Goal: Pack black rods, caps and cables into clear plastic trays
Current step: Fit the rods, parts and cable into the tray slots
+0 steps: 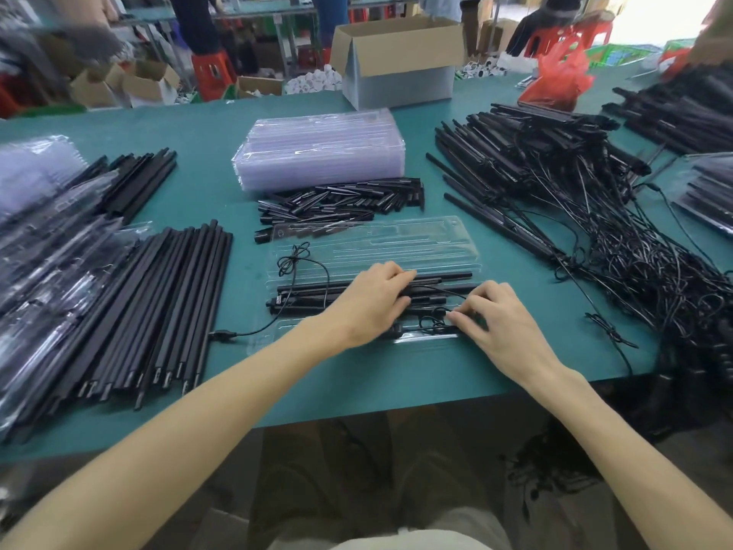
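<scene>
A clear plastic tray [396,240] lies on the green table in front of me. Black rods [317,289] lie lengthwise in its near half, and a thin black cable [295,258] loops over its left end, its plug [222,335] trailing onto the table. My left hand [369,303] rests palm down on the rods, its fingers curled over them. My right hand [499,323] pinches a small coil of cable [434,321] at the tray's near right slot. Loose black caps [341,202] lie heaped just behind the tray.
A stack of empty clear trays [321,148] stands behind the caps. Bare rods [158,307] are piled at my left, beside packed trays [43,248]. Rods with tangled cables [575,200] fill the right. An open cardboard box [396,61] stands at the far edge.
</scene>
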`<state>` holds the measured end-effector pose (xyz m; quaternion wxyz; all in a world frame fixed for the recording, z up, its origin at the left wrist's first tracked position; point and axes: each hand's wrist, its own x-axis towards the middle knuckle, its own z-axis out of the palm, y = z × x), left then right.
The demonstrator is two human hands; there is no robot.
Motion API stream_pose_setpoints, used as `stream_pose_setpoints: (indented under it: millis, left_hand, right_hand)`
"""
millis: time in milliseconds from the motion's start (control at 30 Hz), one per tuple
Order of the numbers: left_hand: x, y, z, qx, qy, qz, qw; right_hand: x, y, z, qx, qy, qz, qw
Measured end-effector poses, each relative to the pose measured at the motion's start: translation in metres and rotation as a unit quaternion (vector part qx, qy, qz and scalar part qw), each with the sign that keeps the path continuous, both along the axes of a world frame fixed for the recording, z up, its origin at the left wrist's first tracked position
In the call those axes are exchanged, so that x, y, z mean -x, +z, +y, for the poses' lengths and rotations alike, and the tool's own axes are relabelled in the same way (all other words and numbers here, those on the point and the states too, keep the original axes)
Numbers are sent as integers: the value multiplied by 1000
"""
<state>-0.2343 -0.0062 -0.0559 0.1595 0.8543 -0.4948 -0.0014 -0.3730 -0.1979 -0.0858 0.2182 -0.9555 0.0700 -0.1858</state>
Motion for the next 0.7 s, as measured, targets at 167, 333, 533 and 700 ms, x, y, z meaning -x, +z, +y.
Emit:
stream_pose_setpoints:
  millis: [167, 333, 533, 700]
  left_hand:
    - [8, -13, -6, 19, -40, -38, 998]
    - [7, -17, -2, 50, -21, 19, 998]
    - [-13, 3, 22, 121, 71, 0, 990]
    - [-71, 18, 68, -17, 364, -41, 930]
  right_hand:
    - [-5, 2, 1, -22, -4, -3, 1000]
    - [-15, 8, 3, -40, 63, 46, 996]
    - [-22, 6, 14, -23, 103, 139, 985]
    - [-18, 6, 17, -23, 73, 145, 986]
